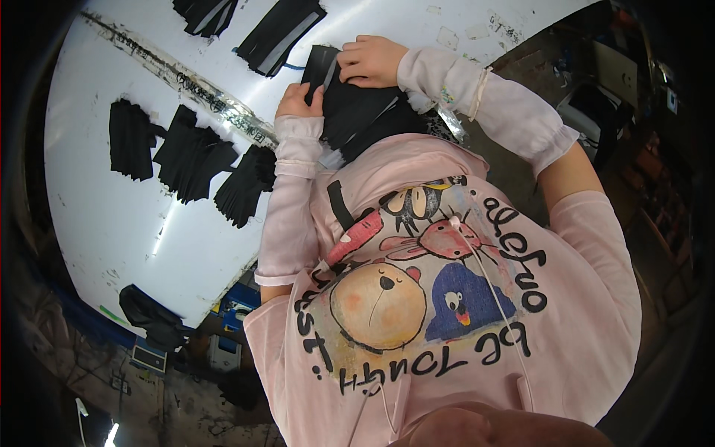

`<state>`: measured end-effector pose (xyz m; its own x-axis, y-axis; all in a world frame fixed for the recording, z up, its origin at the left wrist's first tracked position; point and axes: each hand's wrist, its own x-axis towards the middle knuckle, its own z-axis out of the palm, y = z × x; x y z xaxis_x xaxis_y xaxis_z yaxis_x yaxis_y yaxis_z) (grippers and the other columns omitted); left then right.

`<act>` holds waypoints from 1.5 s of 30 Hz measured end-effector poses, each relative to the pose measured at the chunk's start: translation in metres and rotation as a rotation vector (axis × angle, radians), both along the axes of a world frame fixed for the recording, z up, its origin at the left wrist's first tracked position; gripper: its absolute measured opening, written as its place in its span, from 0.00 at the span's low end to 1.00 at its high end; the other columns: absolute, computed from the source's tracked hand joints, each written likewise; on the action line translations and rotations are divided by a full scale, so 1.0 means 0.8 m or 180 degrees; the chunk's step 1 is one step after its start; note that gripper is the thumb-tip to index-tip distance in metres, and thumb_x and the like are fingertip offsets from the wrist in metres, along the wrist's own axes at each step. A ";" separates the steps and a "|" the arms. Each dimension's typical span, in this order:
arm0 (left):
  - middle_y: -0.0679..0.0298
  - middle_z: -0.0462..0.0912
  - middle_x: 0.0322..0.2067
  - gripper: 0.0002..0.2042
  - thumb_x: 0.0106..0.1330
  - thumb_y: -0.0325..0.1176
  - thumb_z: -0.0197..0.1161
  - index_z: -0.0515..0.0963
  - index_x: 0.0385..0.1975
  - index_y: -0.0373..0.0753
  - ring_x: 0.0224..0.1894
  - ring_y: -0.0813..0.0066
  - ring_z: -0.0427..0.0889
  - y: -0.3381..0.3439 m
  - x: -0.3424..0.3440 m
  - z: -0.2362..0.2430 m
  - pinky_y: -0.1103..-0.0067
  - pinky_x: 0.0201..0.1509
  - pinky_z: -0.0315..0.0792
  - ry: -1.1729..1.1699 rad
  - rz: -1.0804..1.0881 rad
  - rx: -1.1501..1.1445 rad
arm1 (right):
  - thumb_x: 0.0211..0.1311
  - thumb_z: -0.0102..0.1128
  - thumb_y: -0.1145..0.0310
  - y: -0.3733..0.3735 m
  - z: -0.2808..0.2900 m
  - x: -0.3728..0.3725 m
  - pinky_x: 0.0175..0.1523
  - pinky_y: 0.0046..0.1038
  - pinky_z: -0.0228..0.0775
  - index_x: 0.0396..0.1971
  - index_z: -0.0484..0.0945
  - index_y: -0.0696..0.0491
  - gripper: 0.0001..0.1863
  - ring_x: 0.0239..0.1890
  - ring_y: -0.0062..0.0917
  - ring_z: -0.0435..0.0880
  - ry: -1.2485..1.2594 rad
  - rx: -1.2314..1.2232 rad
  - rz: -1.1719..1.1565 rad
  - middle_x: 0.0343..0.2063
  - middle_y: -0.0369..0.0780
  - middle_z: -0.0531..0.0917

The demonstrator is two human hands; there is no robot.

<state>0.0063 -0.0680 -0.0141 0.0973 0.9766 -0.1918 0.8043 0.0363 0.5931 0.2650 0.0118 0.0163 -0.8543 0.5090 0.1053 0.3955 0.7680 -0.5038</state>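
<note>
Black cloth pieces (363, 112) lie in a pile at the table's near edge, right in front of my body. My left hand (300, 101) is closed at the left side of the pile, thumb and fingers pinching the edge of a black cloth strip (321, 65). From the right, my right hand (370, 62) rests on the same cloth, its fingers curled down onto the upper part. Whitish sleeve covers are on both forearms. Part of the pile is hidden by my hands and pink top.
Several bundles of black cloth strips (192, 155) lie left on the white table (82, 216). Two more bundles (280, 36) are at the far side. A worn tape strip (167, 67) crosses the tabletop. A dark cloth heap (153, 316) hangs at the lower left edge.
</note>
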 end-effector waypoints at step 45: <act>0.54 0.87 0.47 0.24 0.65 0.54 0.75 0.89 0.45 0.37 0.47 0.52 0.89 0.002 0.017 0.018 0.63 0.50 0.83 0.0425 -0.0209 0.0433 | 0.61 0.73 0.66 0.005 -0.024 0.018 0.57 0.32 0.69 0.39 0.89 0.44 0.07 0.49 0.23 0.79 -0.0040 0.0223 0.0022 0.39 0.29 0.79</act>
<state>0.0197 -0.0663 0.0001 0.1440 0.9868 -0.0738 0.8742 -0.0919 0.4768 0.2792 0.0160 -0.0033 -0.8592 0.4950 0.1296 0.3961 0.8038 -0.4437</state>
